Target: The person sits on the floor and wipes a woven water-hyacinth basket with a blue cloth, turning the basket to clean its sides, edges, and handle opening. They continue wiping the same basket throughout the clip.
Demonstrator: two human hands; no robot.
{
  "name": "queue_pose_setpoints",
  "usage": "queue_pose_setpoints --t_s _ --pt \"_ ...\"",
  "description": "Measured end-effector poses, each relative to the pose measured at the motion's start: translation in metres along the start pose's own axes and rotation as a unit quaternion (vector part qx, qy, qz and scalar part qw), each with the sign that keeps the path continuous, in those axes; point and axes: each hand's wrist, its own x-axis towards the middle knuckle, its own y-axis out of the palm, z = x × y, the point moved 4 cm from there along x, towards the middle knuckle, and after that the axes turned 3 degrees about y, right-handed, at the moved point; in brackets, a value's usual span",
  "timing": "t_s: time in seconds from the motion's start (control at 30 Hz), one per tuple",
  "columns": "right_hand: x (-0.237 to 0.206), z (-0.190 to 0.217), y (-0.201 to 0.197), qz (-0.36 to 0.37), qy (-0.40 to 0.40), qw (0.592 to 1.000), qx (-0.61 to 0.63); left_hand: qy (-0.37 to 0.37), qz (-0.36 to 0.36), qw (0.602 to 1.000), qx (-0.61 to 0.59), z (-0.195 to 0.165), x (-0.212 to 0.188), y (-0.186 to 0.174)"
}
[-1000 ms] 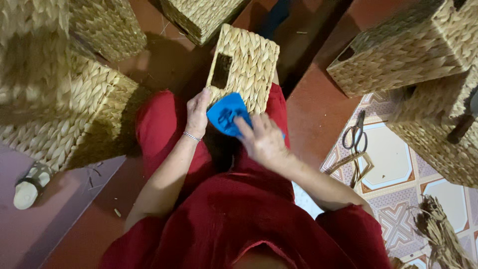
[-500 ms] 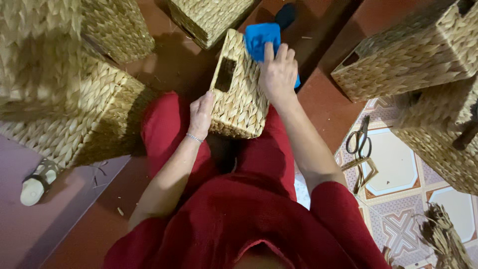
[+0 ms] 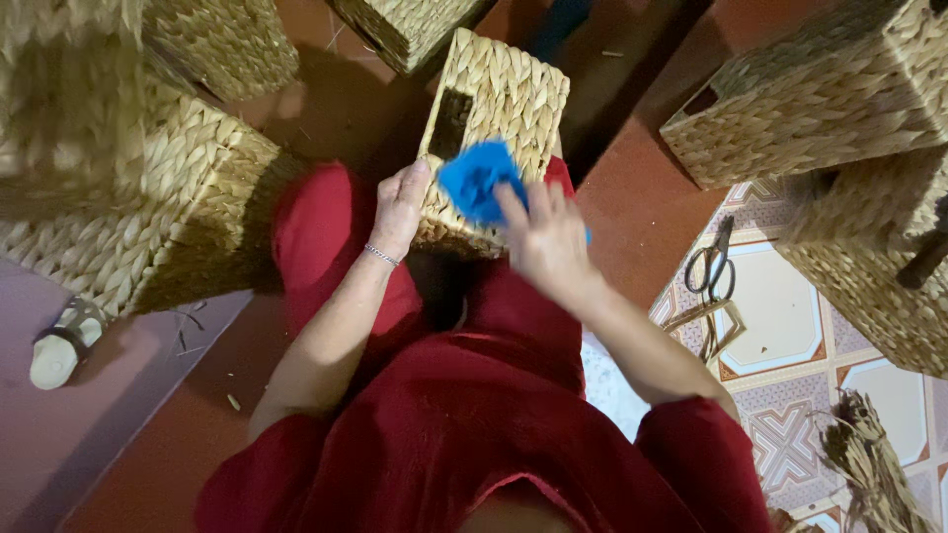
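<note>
Red-brown floor (image 3: 642, 212) under me, dim light. Patterned tiles (image 3: 790, 395) at my right. Woven baskets all around: stack (image 3: 138, 188) at my left, more (image 3: 820, 89) at my right. Scissors (image 3: 713, 265) on tile edge. Straw bundle (image 3: 874, 464) near bottom right corner.

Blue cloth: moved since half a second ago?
Yes. The blue cloth, under the right hand, came back from the far end of the woven rectangular basket to its near end.
</note>
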Motion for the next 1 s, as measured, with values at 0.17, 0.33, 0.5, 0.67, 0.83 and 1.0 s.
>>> queue_pose_setpoints --t_s 0.17,0.33,0.5,0.67,0.83,1.0 --pt "0.079 -0.069 0.049 -0.082 0.054 0.988 -0.116 -0.032 -0.002 0.999 0.006 -0.001 0.005 -0.002" --pt "0.108 -0.088 0.062 -0.103 0.119 0.982 -0.104 -0.025 0.004 0.999 0.029 0.003 0.008 -0.007" --pt "0.063 -0.033 0.031 -0.07 0.067 0.994 -0.049 0.001 -0.004 1.0 0.012 0.017 0.005 -0.01" --pt "-0.002 0.036 -0.018 0.014 -0.011 0.999 0.035 -0.019 -0.016 0.999 0.025 0.029 0.009 -0.009" --pt "-0.002 0.033 -0.019 0.013 -0.011 0.998 0.067 -0.003 -0.004 1.0 0.013 0.016 0.007 -0.008" --pt "0.062 -0.017 0.023 -0.056 0.014 0.998 -0.007 -0.033 0.012 0.999 -0.022 0.007 0.002 -0.006"
